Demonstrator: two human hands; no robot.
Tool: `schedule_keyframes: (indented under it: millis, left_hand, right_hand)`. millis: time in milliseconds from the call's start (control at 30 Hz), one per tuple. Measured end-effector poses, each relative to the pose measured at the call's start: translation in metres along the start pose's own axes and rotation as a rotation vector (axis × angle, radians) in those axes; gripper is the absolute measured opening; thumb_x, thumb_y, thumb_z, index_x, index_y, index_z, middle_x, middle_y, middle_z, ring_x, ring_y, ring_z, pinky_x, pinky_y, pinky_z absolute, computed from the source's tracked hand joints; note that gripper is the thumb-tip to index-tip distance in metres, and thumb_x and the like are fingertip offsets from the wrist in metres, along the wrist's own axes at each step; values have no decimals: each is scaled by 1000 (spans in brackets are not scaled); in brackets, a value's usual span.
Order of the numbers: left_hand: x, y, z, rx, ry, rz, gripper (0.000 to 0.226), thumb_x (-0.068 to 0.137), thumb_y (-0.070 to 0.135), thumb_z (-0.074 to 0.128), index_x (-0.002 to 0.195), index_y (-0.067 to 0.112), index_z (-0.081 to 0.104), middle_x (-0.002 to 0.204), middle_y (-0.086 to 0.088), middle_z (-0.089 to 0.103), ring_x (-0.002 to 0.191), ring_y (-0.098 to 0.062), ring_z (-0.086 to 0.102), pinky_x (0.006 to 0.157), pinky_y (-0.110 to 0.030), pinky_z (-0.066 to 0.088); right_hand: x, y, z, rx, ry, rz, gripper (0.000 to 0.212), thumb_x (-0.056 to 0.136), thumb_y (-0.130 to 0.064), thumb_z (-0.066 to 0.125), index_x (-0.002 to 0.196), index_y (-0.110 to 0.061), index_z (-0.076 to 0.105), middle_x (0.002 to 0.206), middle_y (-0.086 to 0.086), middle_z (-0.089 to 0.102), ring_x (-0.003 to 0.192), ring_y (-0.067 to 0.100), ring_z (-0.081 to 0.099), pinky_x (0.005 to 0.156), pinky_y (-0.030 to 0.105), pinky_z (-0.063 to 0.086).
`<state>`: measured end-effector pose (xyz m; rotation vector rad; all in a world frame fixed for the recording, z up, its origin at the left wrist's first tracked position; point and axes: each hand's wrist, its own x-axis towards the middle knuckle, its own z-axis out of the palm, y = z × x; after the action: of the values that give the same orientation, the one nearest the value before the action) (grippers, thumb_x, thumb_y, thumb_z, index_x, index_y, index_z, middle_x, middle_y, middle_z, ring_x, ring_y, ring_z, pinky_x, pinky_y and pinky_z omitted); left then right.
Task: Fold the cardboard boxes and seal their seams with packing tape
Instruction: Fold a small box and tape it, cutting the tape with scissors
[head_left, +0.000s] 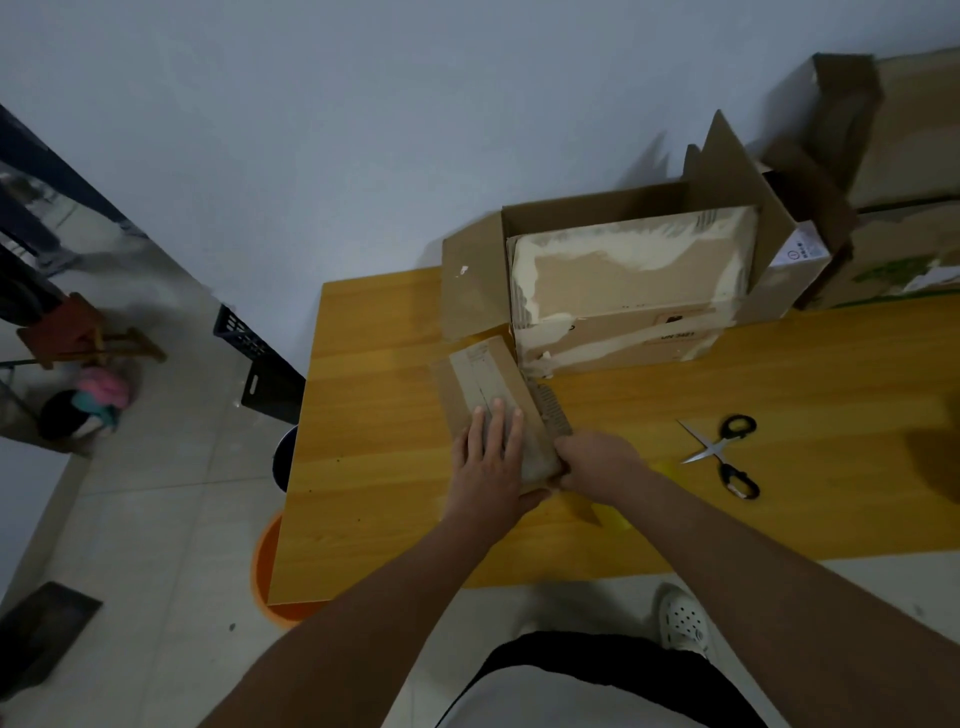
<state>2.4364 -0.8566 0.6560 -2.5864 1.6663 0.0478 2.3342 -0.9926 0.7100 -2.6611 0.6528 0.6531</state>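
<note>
A small cardboard box (485, 382) lies on the wooden table (363, 415), its top flaps closed along a taped seam. My left hand (491, 457) lies flat on the box top with straight fingers. My right hand (592, 462) grips the near right end of the same box, fingers curled round its edge. No tape roll is plainly visible.
A large open cardboard box (623, 291) with torn-faced boxes inside stands behind the small one. Scissors (727, 454) lie open to the right. More cardboard boxes (893, 156) are stacked at the back right. An orange basin (267, 566) and dark crates (260, 358) sit beside the table's left edge.
</note>
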Motion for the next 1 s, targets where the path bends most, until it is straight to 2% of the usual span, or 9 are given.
schedule_keyframes:
  millis: [100, 200, 267, 367, 500, 567, 633, 833, 1000]
  left_hand:
    - [2, -3, -7, -56, -38, 18, 111, 74, 83, 51, 153, 9, 28, 159, -18, 26, 144, -39, 29, 109, -53, 36]
    - [6, -13, -23, -225, -193, 39, 106, 78, 81, 37, 158, 18, 10, 165, -9, 2, 151, -31, 4, 119, -50, 15]
    - [10, -25, -38, -408, -240, 54, 88, 89, 70, 39, 158, 21, 13, 166, -2, 0, 152, -24, -1, 121, -43, 8]
    - [10, -48, -58, -866, -271, -58, 54, 102, 45, 41, 150, 18, 40, 163, 2, 21, 149, -14, 16, 119, -32, 16]
    - [-13, -72, -57, -1147, 33, -492, 38, 101, 44, 47, 131, 25, 61, 137, 6, 57, 123, -10, 52, 99, -30, 44]
    - [-35, -81, -44, -1318, -4, -710, 33, 100, 46, 50, 121, 25, 64, 123, 4, 64, 113, -14, 60, 95, -35, 48]
    - [-57, -84, -27, -1481, -166, -816, 31, 101, 43, 50, 116, 21, 65, 120, 0, 67, 111, -15, 62, 93, -34, 47]
    - [-87, -71, -4, -1721, -316, -858, 53, 95, 61, 43, 115, 18, 69, 118, 2, 70, 114, -11, 60, 101, -35, 40]
    - [-89, -72, -8, -1791, -264, -760, 25, 92, 37, 63, 98, 13, 68, 114, 4, 71, 113, -11, 60, 102, -33, 39]
  right_hand:
    - [-8, -1, 4, 73, 47, 73, 30, 91, -35, 59, 114, -16, 52, 116, 7, 59, 105, 26, 58, 81, 39, 53]
    - [-19, 0, 1, 136, 176, 96, 36, 91, -32, 54, 121, -14, 43, 124, 7, 48, 118, 27, 46, 91, 38, 46]
    - [-22, -8, 0, 129, 280, 12, 24, 93, -27, 52, 111, -16, 42, 118, 5, 46, 113, 23, 43, 85, 32, 42]
    - [-16, -30, 1, 104, 217, -173, 19, 95, -26, 52, 109, -16, 46, 113, 3, 47, 106, 20, 45, 80, 28, 40]
    - [-3, -41, 2, 29, 81, -159, 27, 97, -38, 51, 105, -13, 57, 107, 4, 47, 104, 21, 50, 83, 35, 51]
    - [-1, -43, 4, 10, 86, -140, 30, 96, -41, 52, 105, -13, 56, 107, 3, 45, 106, 21, 49, 81, 33, 51]
    - [0, -50, 10, -14, 102, -113, 39, 94, -47, 54, 114, -14, 52, 117, 5, 45, 113, 22, 46, 90, 35, 50]
    - [2, -63, 15, -84, 177, -73, 51, 92, -52, 54, 124, -14, 46, 126, 8, 45, 119, 24, 45, 93, 34, 50]
    - [2, -67, 13, -108, 164, -52, 58, 90, -58, 54, 125, -13, 47, 128, 11, 46, 119, 24, 47, 92, 34, 50]
